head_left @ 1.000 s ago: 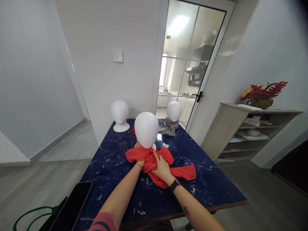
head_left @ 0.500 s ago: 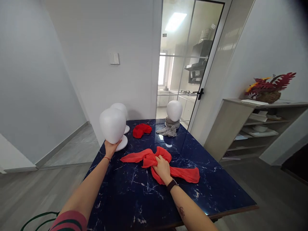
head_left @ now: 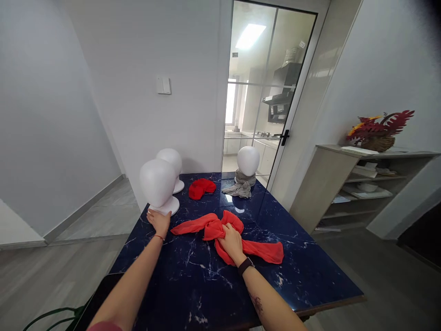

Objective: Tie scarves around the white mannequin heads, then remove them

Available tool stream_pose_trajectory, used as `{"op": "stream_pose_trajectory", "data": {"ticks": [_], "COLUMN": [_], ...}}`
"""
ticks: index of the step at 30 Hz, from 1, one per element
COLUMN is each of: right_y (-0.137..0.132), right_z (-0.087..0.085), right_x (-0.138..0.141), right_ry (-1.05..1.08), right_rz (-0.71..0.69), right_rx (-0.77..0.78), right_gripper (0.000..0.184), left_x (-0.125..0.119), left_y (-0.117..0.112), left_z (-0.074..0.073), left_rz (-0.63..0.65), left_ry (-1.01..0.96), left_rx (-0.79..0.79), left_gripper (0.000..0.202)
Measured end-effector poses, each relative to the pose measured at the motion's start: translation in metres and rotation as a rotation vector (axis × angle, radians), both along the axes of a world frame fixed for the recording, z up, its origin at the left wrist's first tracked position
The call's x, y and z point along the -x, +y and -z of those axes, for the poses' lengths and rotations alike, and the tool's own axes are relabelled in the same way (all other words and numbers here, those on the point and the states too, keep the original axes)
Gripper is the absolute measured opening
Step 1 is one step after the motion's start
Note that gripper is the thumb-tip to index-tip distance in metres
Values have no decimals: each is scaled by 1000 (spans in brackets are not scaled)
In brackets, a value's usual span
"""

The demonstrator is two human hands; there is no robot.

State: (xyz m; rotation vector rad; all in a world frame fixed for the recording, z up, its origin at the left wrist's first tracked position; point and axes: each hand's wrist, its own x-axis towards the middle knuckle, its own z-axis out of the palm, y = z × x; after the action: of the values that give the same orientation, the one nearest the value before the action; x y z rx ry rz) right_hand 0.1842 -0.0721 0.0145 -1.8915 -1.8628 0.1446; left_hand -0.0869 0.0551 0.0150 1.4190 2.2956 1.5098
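Note:
My left hand (head_left: 160, 222) rests at the near rim of the round base of a white foam mannequin head (head_left: 157, 183), fingers spread against it rather than wrapped round. That head stands upright at the table's left edge. My right hand (head_left: 232, 241) is closed on a knotted coral-red scarf (head_left: 237, 222) lying mid-table, its two ends stretched left and right. Part of the knot is hidden under my fingers. Behind the near head stands a second white mannequin head (head_left: 172, 158).
A bundled bright red scarf (head_left: 201, 187) lies farther back on the dark blue marbled table (head_left: 210, 294). At the back right, a third mannequin head (head_left: 248, 160) has a grey scarf (head_left: 242, 185) round its neck. A shelf unit (head_left: 319, 184) stands beyond the table's right side.
My left hand has dropped from the neck of the near mannequin head to its base. My right hand keeps its hold on the coral-red scarf. The view has shifted slightly.

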Motion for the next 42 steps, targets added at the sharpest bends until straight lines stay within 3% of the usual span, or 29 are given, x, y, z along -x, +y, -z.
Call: {"op": "stream_pose_trajectory", "data": {"ticks": [2,4,6,9,12,14,18,21,23,25,28,31,34,37,42], "right_y": [-1,-2,-3,0,13,28,68,96,105,103,79,49,33,41,78], "right_z": [2,6,9,5,-17,-41,-88,-99,-88,-64,-25,-2,4,8,19], "right_x": [-1,-3,-5,-5,1,9,27,31,29,24,13,8,12,24,44], "right_ry": [48,147,287,478,560,664,1113,1148,898,611,220,-61,-89,-66,94], "right_rz": [-3,4,24,13,-113,-224,-362,-329,-275,-231,-111,60,117,66,-221], "right_rx": [-15,-52,-96,-128,-99,-121,-299,-416,-386,-290,-113,-95,-119,-24,-109], "right_gripper": [24,25,27,28,24,23,27,29,33,39,46,59,66,60,52], "left_x": [-31,-59,-79,-94,-98,-99,-94,-87,-84,-83,-84,-86,-87,-86,-88], "left_y": [-25,-49,-69,-87,-93,-94,-91,-85,-79,-73,-65,-62,-62,-61,-57], "left_z": [13,25,30,27,19,16,14,14,16,20,28,32,29,27,30], "left_rz": [-54,-26,139,498,863,985,911,790,691,630,602,561,495,488,780], "left_ry": [-26,-30,-113,-149,-113,-75,54,42,4,-1,12,-7,-6,45,157], "left_rx": [-19,-52,-137,-140,-87,-81,-166,-219,-237,-232,-152,-61,-106,-133,-23], "left_gripper": [77,65,55,49,48,44,52,51,46,43,44,47,43,43,42]}}
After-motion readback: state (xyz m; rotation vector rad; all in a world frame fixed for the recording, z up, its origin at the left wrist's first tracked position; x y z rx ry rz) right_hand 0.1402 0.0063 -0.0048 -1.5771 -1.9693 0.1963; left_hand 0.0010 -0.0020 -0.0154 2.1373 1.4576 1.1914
